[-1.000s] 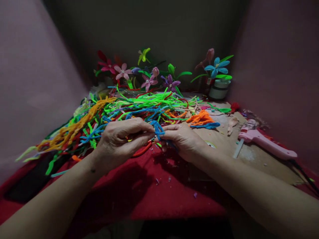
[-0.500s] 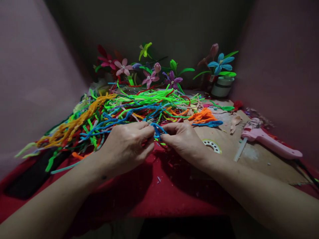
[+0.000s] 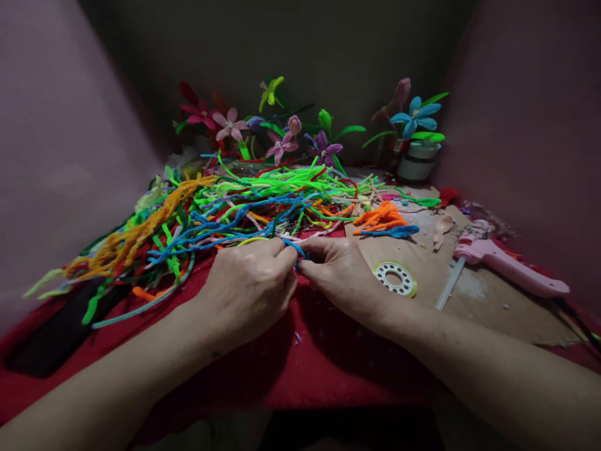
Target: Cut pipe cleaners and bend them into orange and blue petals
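Note:
A short piece of blue pipe cleaner (image 3: 295,247) stretches between my two hands, over the front of the red cloth. My left hand (image 3: 256,275) is closed on its left end, fingers curled in and knuckles up. Thumb and forefinger of my right hand (image 3: 340,269) pinch the other end. Most of the blue piece is hidden behind my fingers, so its full shape does not show. Just beyond my hands lies a large heap of loose pipe cleaners (image 3: 263,200) in green, blue, orange, red and other colours.
On the right, brown cardboard (image 3: 483,307) carries a pink glue gun (image 3: 516,266), a white holed spool (image 3: 394,279) and an orange pipe-cleaner bundle (image 3: 382,216). Pipe-cleaner flowers (image 3: 282,147) stand behind, one blue flower (image 3: 416,118) above a jar (image 3: 419,161). A dark flat object (image 3: 47,332) lies left.
My left hand has turned and closed further, and the blue loop between my hands now shows less. My right hand has shifted slightly left and down, uncovering the white spool.

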`<state>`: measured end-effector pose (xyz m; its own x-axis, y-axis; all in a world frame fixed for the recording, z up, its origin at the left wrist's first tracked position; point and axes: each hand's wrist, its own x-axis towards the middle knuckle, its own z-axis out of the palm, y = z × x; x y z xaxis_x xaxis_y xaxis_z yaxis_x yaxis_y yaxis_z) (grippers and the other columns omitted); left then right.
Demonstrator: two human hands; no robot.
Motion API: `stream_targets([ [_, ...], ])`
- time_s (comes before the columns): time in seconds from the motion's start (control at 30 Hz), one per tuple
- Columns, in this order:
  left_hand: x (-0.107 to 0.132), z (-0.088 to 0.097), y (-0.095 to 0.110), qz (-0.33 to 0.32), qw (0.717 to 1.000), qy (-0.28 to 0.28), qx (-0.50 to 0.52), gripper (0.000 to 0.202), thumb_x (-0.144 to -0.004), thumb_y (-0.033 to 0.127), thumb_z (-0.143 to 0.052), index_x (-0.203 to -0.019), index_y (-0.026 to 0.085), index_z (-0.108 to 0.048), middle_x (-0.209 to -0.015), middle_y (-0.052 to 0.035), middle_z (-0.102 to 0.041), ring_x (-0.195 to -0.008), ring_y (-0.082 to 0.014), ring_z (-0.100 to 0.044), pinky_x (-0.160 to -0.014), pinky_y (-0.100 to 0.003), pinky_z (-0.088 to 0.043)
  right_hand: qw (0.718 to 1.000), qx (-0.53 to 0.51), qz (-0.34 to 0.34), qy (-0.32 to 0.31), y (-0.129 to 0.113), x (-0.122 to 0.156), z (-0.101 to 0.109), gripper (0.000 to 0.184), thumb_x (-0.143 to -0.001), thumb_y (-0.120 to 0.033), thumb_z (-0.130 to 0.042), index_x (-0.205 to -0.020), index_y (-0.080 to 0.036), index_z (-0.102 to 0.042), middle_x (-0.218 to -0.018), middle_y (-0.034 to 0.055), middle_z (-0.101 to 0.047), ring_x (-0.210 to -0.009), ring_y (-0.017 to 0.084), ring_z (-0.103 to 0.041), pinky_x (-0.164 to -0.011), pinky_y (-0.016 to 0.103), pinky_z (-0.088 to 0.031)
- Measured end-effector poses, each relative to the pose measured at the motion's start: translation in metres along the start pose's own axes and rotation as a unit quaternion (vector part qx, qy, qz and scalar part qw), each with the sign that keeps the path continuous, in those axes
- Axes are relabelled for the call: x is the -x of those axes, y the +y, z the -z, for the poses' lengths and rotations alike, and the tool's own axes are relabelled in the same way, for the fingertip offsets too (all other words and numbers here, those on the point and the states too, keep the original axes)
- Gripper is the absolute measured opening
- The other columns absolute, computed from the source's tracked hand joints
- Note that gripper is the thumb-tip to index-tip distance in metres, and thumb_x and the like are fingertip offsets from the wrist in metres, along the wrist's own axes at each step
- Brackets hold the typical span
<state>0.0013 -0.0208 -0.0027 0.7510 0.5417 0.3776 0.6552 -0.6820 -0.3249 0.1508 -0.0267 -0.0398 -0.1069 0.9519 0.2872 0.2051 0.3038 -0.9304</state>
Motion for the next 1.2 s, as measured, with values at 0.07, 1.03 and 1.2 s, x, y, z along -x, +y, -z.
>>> stream_targets([
  [0.07, 0.001, -0.002, 0.003, -0.009, 1.000, 0.009, -0.024, 0.015, -0.077, 0.015, -0.043, -0.066, 0.018, -0.053, -0.061, -0.0029, -0.055, -0.055, -0.0180, -0.054, -0.047, -0.029, -0.031, 1.000, -0.017, -0.004, 0.007, 0.000, 0.000, -0.001, 0.022, -0.068, -0.008, -0.052, -0.073, -0.020, -0.070, -0.065, -0.0005, -0.064, -0.065, 0.014, -0.054, -0.064, 0.026, -0.041],
  [1.03, 0.002, 0.002, -0.016, -0.011, 0.954, 0.073, 0.291, 0.019, -0.082, 0.014, -0.050, -0.093, 0.022, -0.063, -0.107, -0.0047, -0.055, -0.080, -0.0137, -0.057, -0.066, -0.024, -0.046, 0.902, -0.383, -0.182, -0.080, -0.003, -0.008, 0.005, 0.013, -0.063, -0.022, -0.069, -0.064, -0.014, -0.059, -0.054, -0.0033, -0.054, -0.040, 0.007, -0.045, -0.035, 0.020, -0.039],
  [1.2, -0.008, 0.008, -0.023, 0.215, 0.777, 0.035, 0.591, 0.025, -0.075, 0.023, -0.064, -0.097, 0.020, -0.055, -0.083, -0.0012, -0.059, -0.059, -0.0095, -0.054, -0.049, -0.019, -0.043, 0.888, -0.404, -0.208, -0.073, -0.006, -0.010, 0.009, 0.014, -0.067, -0.024, -0.068, -0.069, -0.012, -0.060, -0.051, -0.0031, -0.055, -0.040, 0.005, -0.046, -0.034, 0.015, -0.037],
])
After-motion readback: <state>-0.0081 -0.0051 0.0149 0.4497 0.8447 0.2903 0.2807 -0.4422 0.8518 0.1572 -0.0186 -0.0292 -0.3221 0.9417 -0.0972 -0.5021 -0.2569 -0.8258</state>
